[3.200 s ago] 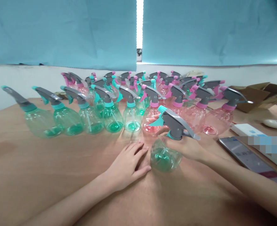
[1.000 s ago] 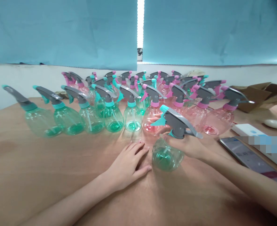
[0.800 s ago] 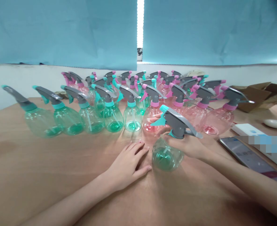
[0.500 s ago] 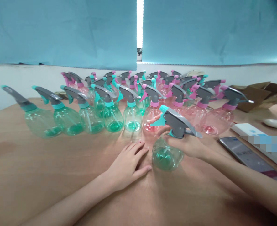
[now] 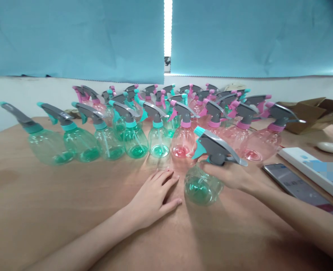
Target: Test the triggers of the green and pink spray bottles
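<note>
My right hand (image 5: 225, 174) is wrapped round the neck of a green spray bottle (image 5: 202, 188) with a grey head and a turquoise trigger. A finger reaches toward the trigger; part of the grip is hidden behind the head. The bottle tilts slightly. My left hand (image 5: 154, 199) lies flat on the wooden table (image 5: 70, 210), fingers apart, just left of that bottle and holding nothing. Beyond my hands stands a front row of spray bottles, among them a clear green one (image 5: 159, 145) and a pink one (image 5: 182, 143).
More pink and green spray bottles (image 5: 151, 92) crowd behind the front row. To the right lie a phone (image 5: 299, 188), a white box (image 5: 310, 165), a white computer mouse (image 5: 329, 147) and an open cardboard box (image 5: 304, 113). Blue blinds (image 5: 76, 37) hang behind.
My right hand and the held spray bottle have shifted slightly to the right. The fingers at the trigger have drawn in. My left hand stays in place.
</note>
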`<action>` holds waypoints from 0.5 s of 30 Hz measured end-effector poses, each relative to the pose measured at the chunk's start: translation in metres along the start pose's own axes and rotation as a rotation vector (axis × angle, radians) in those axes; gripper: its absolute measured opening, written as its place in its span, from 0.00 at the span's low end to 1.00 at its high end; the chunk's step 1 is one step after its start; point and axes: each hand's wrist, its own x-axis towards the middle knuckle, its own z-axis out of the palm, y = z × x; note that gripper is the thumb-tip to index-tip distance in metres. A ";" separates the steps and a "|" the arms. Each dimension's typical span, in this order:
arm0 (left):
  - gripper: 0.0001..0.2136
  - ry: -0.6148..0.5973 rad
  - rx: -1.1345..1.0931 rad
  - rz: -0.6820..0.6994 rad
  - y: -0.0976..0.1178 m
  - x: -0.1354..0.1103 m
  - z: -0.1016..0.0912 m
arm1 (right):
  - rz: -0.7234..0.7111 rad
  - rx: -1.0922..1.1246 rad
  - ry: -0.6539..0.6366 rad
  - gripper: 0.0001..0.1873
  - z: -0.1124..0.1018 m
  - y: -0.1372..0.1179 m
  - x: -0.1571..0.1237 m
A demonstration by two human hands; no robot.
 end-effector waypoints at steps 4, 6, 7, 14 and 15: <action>0.27 0.000 0.001 -0.003 -0.001 0.000 0.001 | 0.035 0.000 -0.032 0.06 0.001 0.003 0.000; 0.27 0.001 0.001 -0.001 -0.001 0.000 0.001 | 0.006 0.028 -0.014 0.08 0.003 0.011 -0.001; 0.27 0.001 0.002 0.000 -0.001 0.000 0.001 | -0.013 0.040 -0.003 0.09 0.004 0.015 -0.001; 0.27 0.004 0.007 -0.009 0.000 0.000 0.002 | -0.103 0.114 0.048 0.12 0.009 0.032 0.000; 0.27 0.007 0.007 -0.008 0.000 0.000 0.002 | -0.101 0.110 0.059 0.10 0.009 0.034 0.000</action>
